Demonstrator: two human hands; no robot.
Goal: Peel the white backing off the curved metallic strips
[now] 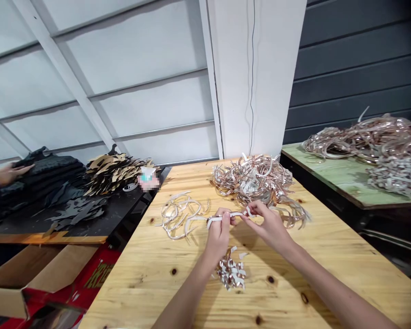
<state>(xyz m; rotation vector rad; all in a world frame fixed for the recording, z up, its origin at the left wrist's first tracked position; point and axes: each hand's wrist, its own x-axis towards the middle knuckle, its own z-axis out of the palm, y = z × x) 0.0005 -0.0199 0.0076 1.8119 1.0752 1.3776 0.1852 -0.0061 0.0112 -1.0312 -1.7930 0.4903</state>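
My left hand (219, 233) is closed on a narrow white strip (215, 220), pinched between thumb and fingers above the wooden table. At the strip's right end, the thumb and fingers of my right hand (265, 221) pinch it too, and a short white piece curls up there. Below my hands lies a small heap of short white and copper-coloured pieces (230, 269). Just left of my left hand, several loose pale strips (180, 214) lie in loops. Behind my right hand rises a large tangled pile of shiny copper and white strips (253, 178).
The wooden table (137, 283) fills the middle. On a green table (342, 178) at right lie more strip piles (370, 137). A dark table at left bears dark cut pieces (51, 169) and tan ones (116, 171); another person's hand (12, 173) touches the dark stack. An open cardboard box (58, 269) stands below.
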